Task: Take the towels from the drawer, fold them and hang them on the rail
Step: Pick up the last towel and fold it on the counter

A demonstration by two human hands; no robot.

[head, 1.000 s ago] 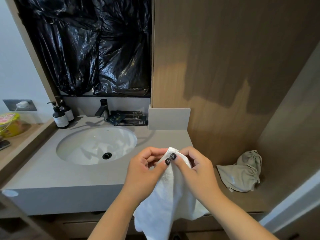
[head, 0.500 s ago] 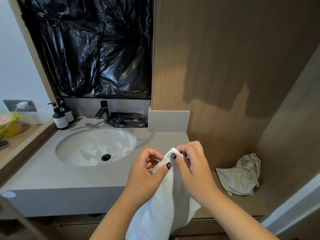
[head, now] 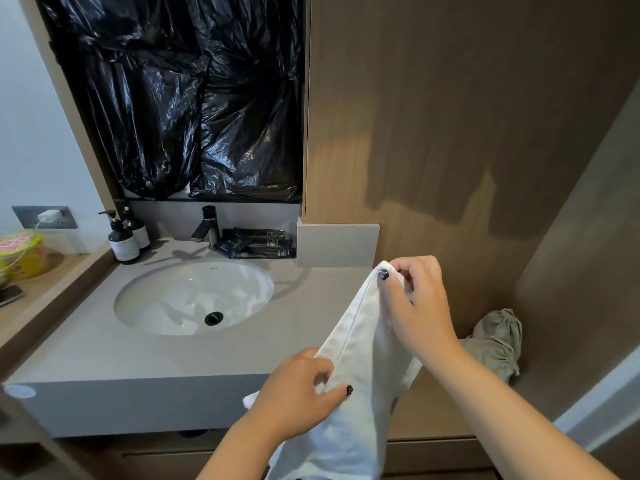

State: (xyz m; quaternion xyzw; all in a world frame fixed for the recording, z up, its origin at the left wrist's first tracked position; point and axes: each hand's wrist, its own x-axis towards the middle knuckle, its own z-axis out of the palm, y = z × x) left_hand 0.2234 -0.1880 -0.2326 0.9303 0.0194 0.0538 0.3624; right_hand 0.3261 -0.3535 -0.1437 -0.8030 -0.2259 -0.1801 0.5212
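Note:
A white towel (head: 360,362) hangs in front of the grey vanity counter (head: 166,358), held up by both hands. My right hand (head: 415,303) pinches its top corner, raised near the counter's right end. My left hand (head: 298,393) grips the towel's hemmed edge lower down and to the left, so the edge runs slanted between the two hands. The towel's lower part drops out of view at the bottom. Neither drawer contents nor a rail are visible.
An oval white sink (head: 194,296) with a dark tap (head: 207,225) is set in the counter. Two pump bottles (head: 123,237) and dark sachets (head: 256,242) stand at the back. A crumpled beige cloth (head: 495,341) lies on the wooden ledge at right. Black plastic (head: 187,98) covers the mirror.
My hands were pinching the towel's top together. Now my left hand has slid down along the edge while my right hand has lifted its corner up and to the right.

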